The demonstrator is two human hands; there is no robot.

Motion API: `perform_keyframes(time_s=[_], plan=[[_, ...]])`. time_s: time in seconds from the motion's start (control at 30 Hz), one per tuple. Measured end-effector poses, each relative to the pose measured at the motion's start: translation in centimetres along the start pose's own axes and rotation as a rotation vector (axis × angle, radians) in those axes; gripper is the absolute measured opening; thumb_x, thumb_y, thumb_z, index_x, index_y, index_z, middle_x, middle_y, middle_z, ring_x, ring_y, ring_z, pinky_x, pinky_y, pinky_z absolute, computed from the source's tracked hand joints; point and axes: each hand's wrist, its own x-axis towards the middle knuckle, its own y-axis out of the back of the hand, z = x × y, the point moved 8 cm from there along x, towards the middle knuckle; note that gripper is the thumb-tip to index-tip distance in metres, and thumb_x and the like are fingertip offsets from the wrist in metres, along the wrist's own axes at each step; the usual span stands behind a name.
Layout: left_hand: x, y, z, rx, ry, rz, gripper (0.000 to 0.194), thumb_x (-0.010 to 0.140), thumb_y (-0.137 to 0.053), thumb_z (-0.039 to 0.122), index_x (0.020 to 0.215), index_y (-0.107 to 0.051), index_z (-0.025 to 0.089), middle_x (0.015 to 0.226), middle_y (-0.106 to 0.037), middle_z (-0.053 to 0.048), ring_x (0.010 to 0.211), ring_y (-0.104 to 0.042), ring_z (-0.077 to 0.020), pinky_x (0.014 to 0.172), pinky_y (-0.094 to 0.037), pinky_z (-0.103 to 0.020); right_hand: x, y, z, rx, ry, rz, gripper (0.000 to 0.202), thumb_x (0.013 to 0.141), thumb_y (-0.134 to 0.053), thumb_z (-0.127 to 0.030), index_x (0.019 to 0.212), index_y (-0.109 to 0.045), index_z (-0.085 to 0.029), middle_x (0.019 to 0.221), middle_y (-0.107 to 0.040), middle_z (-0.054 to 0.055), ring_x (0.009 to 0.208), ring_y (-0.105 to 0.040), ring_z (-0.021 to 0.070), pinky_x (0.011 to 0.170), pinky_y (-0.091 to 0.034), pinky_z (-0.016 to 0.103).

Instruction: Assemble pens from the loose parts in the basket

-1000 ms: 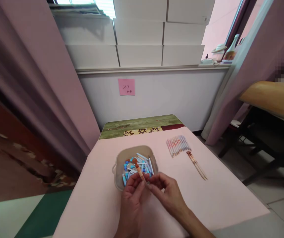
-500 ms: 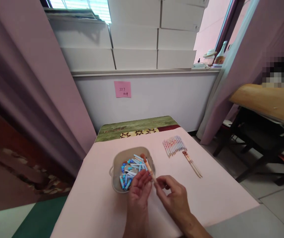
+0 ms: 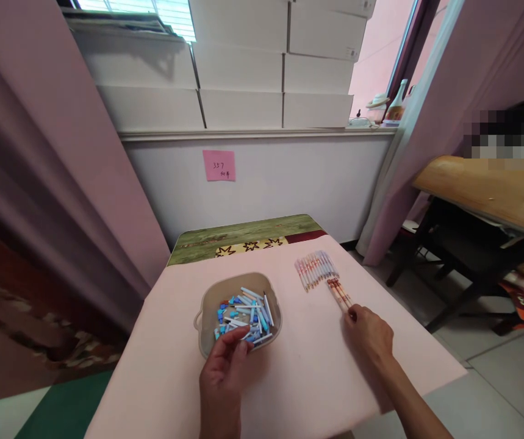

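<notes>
Pinched in my right hand (image 3: 370, 330) is the near end of a slim beige pen (image 3: 343, 295) with reddish-brown markings at its far end. It lies beside similar pens on the pink tabletop, their near ends hidden by my fingers. My left hand (image 3: 225, 366) hovers at the near rim of a beige plastic tub (image 3: 210, 292). Its fingers are loosely curled, thumb apart, with nothing visible in them. Inside the tub is a jumble of blue and white pen parts (image 3: 255, 311). A neat row of pale, printed pens (image 3: 316, 268) lies beyond my right hand.
The pink-covered table (image 3: 165, 360) has a green wood-patterned strip (image 3: 243, 227) along its back edge. Behind it is a white wall with a pink note (image 3: 219, 166). On the right stand a wooden table (image 3: 495, 189) and a dark chair (image 3: 463, 244).
My right hand has moved right from above the tub's near side, carrying a pen with a reddish-brown end to the pair on the table. My left hand has let go of that pen and moved slightly left.
</notes>
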Motion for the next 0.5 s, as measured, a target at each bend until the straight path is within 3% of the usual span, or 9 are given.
perform_keyframes(time_s=[0.13,0.27,0.33,0.4,0.5], plan=[[0.1,0.3,0.2,0.081,-0.051,-0.003,0.033,0.068,-0.074,0.041,0.093,-0.069,0.020,0.101,-0.069,-0.007,0.094,-0.062,-0.0240,0.089,-0.046,-0.033,0.1,-0.2,-0.3,-0.023,0.007,0.006,0.032,0.091,-0.037,-0.034,0.087,-0.067,-0.023,0.094,-0.068,0.006,0.078,-0.065,0.0207,0.055,-0.032,0.028],[0.5,2.7,2.4,0.293,-0.359,0.131,0.026,0.071,-0.070,0.040,0.090,-0.067,0.022,0.112,-0.064,-0.007,0.112,-0.055,-0.0278,0.105,-0.034,-0.038,0.3,-0.1,-0.2,-0.024,0.005,0.017,0.032,0.092,-0.037,-0.035,0.088,-0.067,-0.023,0.094,-0.067,0.006,0.078,-0.064,0.0203,0.055,-0.034,0.029],[0.9,4.1,2.8,0.434,-0.474,0.193,0.034,0.071,-0.070,0.041,0.099,-0.065,0.024,0.121,-0.060,-0.007,0.120,-0.049,-0.0292,0.110,-0.028,-0.040,0.4,-0.1,0.0,-0.032,0.001,0.030,0.030,0.091,-0.039,-0.034,0.089,-0.066,-0.023,0.095,-0.067,0.006,0.079,-0.064,0.0200,0.057,-0.035,0.028],[1.7,6.0,1.7,0.493,-0.420,0.293,0.055,0.068,-0.071,0.045,0.117,-0.057,0.024,0.134,-0.052,-0.009,0.126,-0.044,-0.0326,0.110,-0.027,-0.045,0.5,-0.1,0.3,-0.034,-0.008,0.027,0.028,0.091,-0.040,-0.033,0.090,-0.066,-0.024,0.096,-0.067,0.005,0.080,-0.064,0.0200,0.057,-0.036,0.028],[2.8,7.9,-1.7,0.398,-0.163,0.342,0.073,0.072,-0.068,0.049,0.135,-0.041,0.025,0.145,-0.040,-0.011,0.132,-0.037,-0.0337,0.110,-0.028,-0.048,0.4,0.1,0.3,-0.004,-0.017,0.033,0.029,0.091,-0.040,-0.036,0.094,-0.066,-0.025,0.099,-0.067,0.005,0.084,-0.064,0.0211,0.056,-0.036,0.028]])
